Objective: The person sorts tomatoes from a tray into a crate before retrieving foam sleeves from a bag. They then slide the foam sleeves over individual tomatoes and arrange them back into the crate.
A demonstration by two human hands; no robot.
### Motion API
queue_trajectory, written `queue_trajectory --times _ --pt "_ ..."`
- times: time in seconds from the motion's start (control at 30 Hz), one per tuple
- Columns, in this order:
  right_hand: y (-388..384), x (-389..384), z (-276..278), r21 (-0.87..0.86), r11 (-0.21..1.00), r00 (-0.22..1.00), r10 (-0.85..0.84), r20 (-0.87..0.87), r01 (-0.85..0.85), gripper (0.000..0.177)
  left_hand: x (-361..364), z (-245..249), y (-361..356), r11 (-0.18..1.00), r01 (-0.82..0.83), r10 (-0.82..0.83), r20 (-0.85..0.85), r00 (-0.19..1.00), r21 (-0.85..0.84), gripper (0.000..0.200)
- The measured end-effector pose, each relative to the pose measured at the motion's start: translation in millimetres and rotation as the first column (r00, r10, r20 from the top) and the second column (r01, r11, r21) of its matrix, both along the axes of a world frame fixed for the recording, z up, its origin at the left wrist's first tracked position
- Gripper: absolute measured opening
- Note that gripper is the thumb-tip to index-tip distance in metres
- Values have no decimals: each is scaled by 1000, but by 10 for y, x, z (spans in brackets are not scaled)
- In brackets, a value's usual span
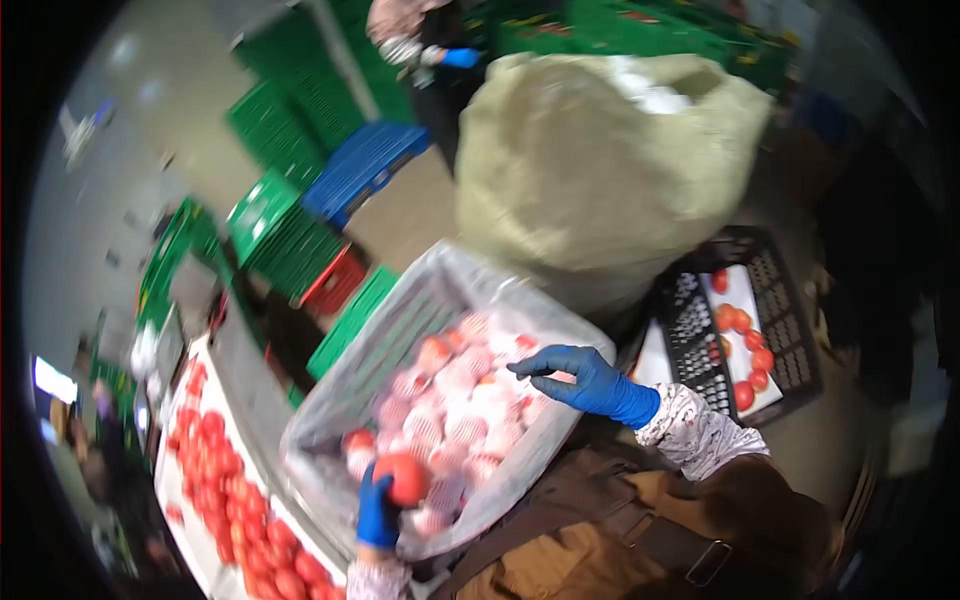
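My left hand [377, 510], in a blue glove, is closed on a bare red tomato [402, 480] over the near-left part of a crate lined with clear plastic [320, 425]. Inside the crate lie several tomatoes in white foam net sleeves [465, 430], packed side by side. Over the crate's right side hovers my right hand [590, 383], also blue-gloved. Its fingers stretch to the left, a little apart from the thumb, and nothing shows between them.
Many loose tomatoes [225, 480] cover a white sorting table at left. A large pale sack [600, 170] stands behind the crate. A black crate [785, 320] with tomatoes is at right. Green crates [290, 235] and a blue one [365, 165] stand farther back, near another person [410, 30].
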State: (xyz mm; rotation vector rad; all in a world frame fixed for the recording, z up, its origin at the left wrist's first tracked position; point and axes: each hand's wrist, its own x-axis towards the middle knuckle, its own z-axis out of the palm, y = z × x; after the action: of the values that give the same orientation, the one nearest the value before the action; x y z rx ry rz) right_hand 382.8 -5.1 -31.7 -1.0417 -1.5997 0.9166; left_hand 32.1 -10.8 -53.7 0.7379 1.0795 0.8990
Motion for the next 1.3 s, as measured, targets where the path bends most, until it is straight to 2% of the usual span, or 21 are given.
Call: queue_trajectory --times 0.07,0.13,0.2,0.23,0.3,0.43,0.5,0.57,0.63,0.7,0.73,0.77,0.8,0.87,0.9,1.0,1.1,1.13,1.2,1.23,1.3 --pt "99 -423 -20 -65 968 963 234 -136 -244 45 194 10 77 969 -18 77 234 969 -247 58" --pt "119 -821 -79 -81 931 933 350 -88 -357 74 574 227 37 986 -122 144 203 968 -117 58" --pt "51 -1116 -19 -90 940 944 326 -53 -329 94 740 234 10 981 -192 185 162 969 30 53" --pt "65 -1219 -78 -99 950 950 284 -130 -298 96 779 268 -5 975 -200 180 178 968 102 51" --pt "97 -1331 -152 -145 947 938 246 -244 -286 96 760 343 -35 968 -208 187 146 971 138 51" --pt "142 -1432 -188 -137 949 942 249 -225 -283 93 703 428 -101 956 -208 222 -50 974 206 54" --pt "157 -1476 -194 -28 984 979 173 -104 -177 90 669 389 -108 944 -206 223 -37 974 257 52" --pt "145 -1495 -183 6 987 980 161 -119 -162 88 638 374 -106 933 -183 207 -47 977 310 48" --pt "154 -1471 -114 -37 982 974 177 -142 -184 83 544 373 -101 941 -108 183 -216 959 320 44" --pt "209 -1444 -135 -303 886 865 182 -468 -351 77 477 253 -84 887 -54 188 -251 950 459 53" --pt "239 -1393 -213 -400 789 780 153 -607 -466 72 421 306 -44 784 86 213 -397 893 614 63" --pt "259 -1381 -272 -485 665 696 74 -715 -569 67 391 376 -6 665 258 248 -532 809 701 72" --pt "244 -1439 -187 -484 644 695 104 -712 -592 67 443 506 6 678 272 231 -549 803 683 86" --pt "152 -1517 28 -672 484 712 -132 -690 -561 58 519 434 -2 675 184 238 -447 862 714 87" --pt "176 -1537 -42 -674 463 717 -109 -688 -576 58 519 429 -20 685 153 262 -437 861 712 85" --pt "242 -1579 -94 -682 603 865 29 -500 -414 46 451 402 -65 716 137 286 -467 837 684 78" --pt "318 -1554 -206 -593 742 948 200 -249 -312 43 409 328 -109 702 109 372 -493 786 704 75" --pt "347 -1551 -191 -594 737 945 215 -248 -324 43 354 311 -114 704 97 385 -493 780 704 75" --pt "403 -1543 -85 -505 694 857 447 -256 -513 38 172 264 -86 719 -91 465 -379 800 690 74" --pt "422 -1538 -54 -505 687 851 461 -253 -523 38 32 172 -27 665 -232 553 -260 791 709 73" --pt "466 -1558 -33 -548 717 897 408 -172 -431 33 -418 174 17 671 -404 651 -234 722 622 74"
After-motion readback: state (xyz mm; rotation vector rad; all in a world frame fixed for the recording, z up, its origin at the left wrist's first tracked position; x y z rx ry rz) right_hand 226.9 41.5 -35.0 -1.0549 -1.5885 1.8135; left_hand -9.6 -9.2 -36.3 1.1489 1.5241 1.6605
